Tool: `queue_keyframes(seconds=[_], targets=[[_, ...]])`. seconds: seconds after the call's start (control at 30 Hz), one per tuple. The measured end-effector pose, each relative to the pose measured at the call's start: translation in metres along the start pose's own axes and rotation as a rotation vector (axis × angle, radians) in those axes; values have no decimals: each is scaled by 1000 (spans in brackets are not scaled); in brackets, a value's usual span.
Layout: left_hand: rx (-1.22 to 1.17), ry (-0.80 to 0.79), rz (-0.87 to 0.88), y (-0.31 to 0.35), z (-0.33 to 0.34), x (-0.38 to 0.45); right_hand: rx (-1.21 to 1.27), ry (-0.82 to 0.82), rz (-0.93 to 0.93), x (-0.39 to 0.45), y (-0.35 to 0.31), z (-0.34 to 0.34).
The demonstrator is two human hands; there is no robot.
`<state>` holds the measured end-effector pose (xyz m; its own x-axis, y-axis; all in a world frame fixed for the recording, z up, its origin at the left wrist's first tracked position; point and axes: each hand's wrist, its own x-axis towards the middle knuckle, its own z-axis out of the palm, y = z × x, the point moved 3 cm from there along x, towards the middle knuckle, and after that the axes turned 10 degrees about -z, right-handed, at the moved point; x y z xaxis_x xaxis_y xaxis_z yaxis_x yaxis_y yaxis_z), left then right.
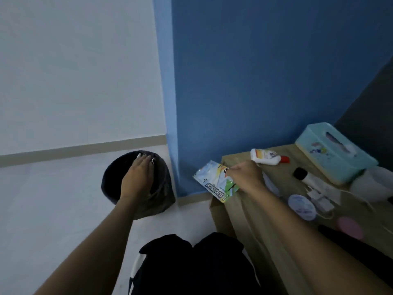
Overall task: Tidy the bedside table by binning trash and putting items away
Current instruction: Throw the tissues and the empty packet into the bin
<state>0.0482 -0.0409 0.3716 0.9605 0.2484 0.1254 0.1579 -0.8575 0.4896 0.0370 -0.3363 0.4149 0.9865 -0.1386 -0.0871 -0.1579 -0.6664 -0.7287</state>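
A dark round bin with a black liner stands on the floor by the blue wall corner. My left hand hovers over its mouth with fingers straight and nothing in it. My right hand pinches a blue-and-white scissors packaging at the left edge of the wooden bedside table; the pack juts out over the gap between table and bin.
On the table lie a white bottle with a red cap, a teal tissue box, a black-capped bottle, a white charger with cable, a round lid, a pink disc and a white bowl.
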Motion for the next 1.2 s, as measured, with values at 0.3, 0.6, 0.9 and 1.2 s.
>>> queue_keyframes(seconds=[0.3,0.6,0.9,1.2], targets=[[-29,-25,-311,-123,29,17,161,-307,76,29,-27,138],[-95,25,-648,-202,65,43,298,-408,185,91,-56,262],[-59,79,-632,-232,104,72,341,-477,169,132,-49,334],[-27,131,-630,-233,121,77,328,-593,195,140,-31,329]])
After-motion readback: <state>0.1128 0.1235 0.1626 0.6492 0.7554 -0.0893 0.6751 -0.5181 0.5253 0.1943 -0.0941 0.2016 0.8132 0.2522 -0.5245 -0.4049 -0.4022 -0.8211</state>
